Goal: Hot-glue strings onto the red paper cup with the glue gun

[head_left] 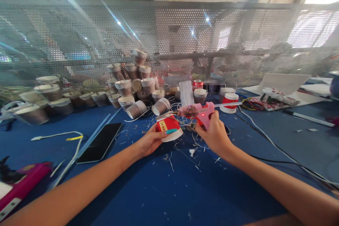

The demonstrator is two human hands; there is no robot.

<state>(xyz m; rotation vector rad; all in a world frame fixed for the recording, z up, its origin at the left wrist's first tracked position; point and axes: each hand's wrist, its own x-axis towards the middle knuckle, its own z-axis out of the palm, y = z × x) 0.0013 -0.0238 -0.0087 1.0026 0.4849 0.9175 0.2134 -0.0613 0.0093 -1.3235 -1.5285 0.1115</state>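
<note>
My left hand is closed around a red and white paper cup lying on its side on the blue table. My right hand grips a pink hot glue gun with its red light on. The gun's nozzle points left, just above the cup's upper side. Thin string or fibre lies tangled between cup and gun.
A heap of string-wrapped cups stands behind, with more cups in a row at left. A black phone, white cable, soda can, another red cup, glue sticks and power cords lie around. Mesh screen behind.
</note>
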